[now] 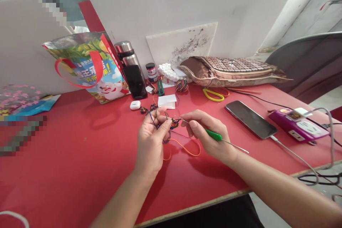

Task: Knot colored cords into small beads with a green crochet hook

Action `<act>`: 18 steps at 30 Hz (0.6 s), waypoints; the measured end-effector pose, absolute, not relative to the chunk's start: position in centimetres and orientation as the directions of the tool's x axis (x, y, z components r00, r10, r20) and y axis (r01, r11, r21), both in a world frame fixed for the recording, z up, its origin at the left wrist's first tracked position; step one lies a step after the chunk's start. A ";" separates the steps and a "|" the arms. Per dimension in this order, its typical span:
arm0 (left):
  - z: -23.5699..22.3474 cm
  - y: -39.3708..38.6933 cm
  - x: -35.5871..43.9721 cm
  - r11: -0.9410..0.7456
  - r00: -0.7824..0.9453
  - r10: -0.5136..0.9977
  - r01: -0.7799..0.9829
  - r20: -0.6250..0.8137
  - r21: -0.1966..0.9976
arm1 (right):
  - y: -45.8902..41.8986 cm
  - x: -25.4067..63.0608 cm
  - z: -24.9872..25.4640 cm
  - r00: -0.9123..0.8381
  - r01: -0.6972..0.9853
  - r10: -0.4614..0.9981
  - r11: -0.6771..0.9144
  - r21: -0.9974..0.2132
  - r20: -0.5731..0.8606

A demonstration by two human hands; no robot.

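My left hand (152, 137) pinches a small multicoloured crocheted piece (174, 124) above the red table. Dark blue and orange yarn (187, 151) trails from it, the orange strand looping over the tabletop. In my right hand (211, 133) is a crochet hook with a green handle (213, 135); its thin metal tip reaches to the piece, and a second metal shaft sticks out behind the handle over my wrist. Where the tip meets the yarn is too small to make out. Beyond my hands lie a ball of multicoloured yarn (182, 85) and a white folded paper (167, 101).
An earbud case (135, 105), a propped black phone (135, 82), a steel flask (129, 55) and a colourful bag (91, 67) stand at back left. Right of my hands are yellow-handled scissors (213, 95), a charging phone (251, 119), a purple power strip (299, 124) and a brown cushion (227, 71).
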State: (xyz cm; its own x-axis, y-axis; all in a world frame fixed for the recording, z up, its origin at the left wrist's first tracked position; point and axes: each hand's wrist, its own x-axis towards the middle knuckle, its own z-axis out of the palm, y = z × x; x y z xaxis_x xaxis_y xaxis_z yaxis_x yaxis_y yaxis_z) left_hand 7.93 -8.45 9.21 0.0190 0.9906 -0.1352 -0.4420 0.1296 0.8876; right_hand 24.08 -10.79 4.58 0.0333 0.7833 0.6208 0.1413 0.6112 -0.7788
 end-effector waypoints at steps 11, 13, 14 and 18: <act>9.2 -8.5 8.0 0.160 0.051 0.987 -0.457 -0.153 0.875 | -10.6 24.2 4.4 0.022 0.147 0.767 0.632 -0.761 0.641; 9.2 -8.4 7.9 0.166 0.058 0.986 -0.460 -0.157 0.872 | -10.7 24.2 4.5 0.001 0.104 0.764 0.641 -0.760 0.645; 9.2 -8.4 7.9 0.168 0.059 0.986 -0.462 -0.158 0.871 | -10.8 24.3 4.5 -0.009 0.080 0.764 0.644 -0.761 0.645; 9.3 -8.3 7.8 0.162 0.056 0.987 -0.456 -0.153 0.875 | -11.1 24.5 4.9 -0.056 0.025 0.770 0.637 -0.770 0.635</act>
State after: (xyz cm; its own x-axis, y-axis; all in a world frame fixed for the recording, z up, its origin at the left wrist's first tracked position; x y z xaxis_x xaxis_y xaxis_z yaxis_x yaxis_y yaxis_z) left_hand 7.84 -8.32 9.25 0.0562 0.9866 -0.1533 -0.4564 0.1619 0.8749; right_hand 24.51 -11.14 4.89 -0.0564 0.7701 0.6355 0.0247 0.6374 -0.7702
